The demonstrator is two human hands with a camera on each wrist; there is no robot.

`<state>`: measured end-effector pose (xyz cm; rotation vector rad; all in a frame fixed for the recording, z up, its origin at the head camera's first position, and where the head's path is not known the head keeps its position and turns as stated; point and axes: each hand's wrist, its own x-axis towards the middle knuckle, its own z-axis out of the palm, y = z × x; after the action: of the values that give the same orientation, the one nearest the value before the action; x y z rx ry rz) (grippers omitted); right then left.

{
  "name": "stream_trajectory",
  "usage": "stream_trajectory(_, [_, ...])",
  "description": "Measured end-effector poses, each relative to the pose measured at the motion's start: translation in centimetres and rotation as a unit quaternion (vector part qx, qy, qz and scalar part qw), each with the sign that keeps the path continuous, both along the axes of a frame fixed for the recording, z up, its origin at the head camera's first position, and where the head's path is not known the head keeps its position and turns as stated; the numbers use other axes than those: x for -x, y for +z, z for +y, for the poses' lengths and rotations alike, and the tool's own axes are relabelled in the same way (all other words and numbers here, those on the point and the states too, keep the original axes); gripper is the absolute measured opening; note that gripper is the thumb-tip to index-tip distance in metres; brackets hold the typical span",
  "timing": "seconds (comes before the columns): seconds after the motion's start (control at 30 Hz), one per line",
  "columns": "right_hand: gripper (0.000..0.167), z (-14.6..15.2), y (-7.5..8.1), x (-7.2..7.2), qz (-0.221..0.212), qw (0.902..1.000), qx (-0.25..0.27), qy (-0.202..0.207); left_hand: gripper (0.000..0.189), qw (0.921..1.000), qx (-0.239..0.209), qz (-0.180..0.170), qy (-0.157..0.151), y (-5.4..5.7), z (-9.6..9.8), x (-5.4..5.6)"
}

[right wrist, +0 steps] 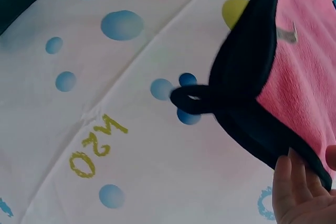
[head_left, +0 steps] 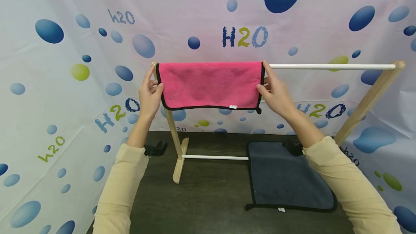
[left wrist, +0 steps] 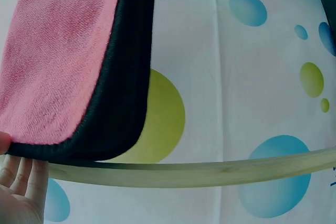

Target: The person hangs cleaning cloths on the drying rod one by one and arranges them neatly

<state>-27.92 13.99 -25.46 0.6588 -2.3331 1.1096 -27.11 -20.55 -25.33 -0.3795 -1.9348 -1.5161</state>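
Note:
A pink towel (head_left: 211,86) with black edging hangs folded over the white top rail (head_left: 331,66) of a wooden rack, at its left end. My left hand (head_left: 150,96) pinches the towel's left edge, thumb on the pink front and fingers behind. At the opposite edge, my right hand (head_left: 276,91) holds it the same way, its fingers (right wrist: 298,182) showing behind the black border in the right wrist view. A black hanging loop (right wrist: 191,99) sticks out from the lower right corner, and a small white tag (head_left: 233,107) sits on the bottom hem.
A dark grey towel (head_left: 286,176) lies flat on the dark floor (head_left: 195,205) below, at the right. The rack's right wooden post (head_left: 368,100) leans beside my right forearm, and a lower white bar (head_left: 214,157) runs near the floor. A bubble-print curtain (head_left: 208,17) surrounds the rack.

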Motion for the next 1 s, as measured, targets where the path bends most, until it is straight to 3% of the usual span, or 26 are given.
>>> stream_trajectory(0.2, [0.068,0.1,-1.4,-0.3,0.01,0.9999,0.005,-0.002,0.052,0.9997,0.018,-0.011,0.008,-0.8,0.1,-0.4])
stream_trajectory(0.5, [0.071,0.3,-3.2,-0.5,0.018,0.9996,-0.002,0.021,0.052,0.9994,0.025,0.006,0.023,-2.2,0.2,-0.4])
stream_trajectory(0.73, [0.07,0.4,-4.7,-0.7,0.007,0.9996,-0.012,0.026,0.052,0.9985,0.033,0.0,0.043,-5.1,-1.0,1.7])
stream_trajectory(1.0, [0.072,0.7,-6.4,-1.1,0.006,0.9994,-0.012,0.031,0.051,0.9976,0.047,0.007,0.051,-7.1,-1.0,1.7])
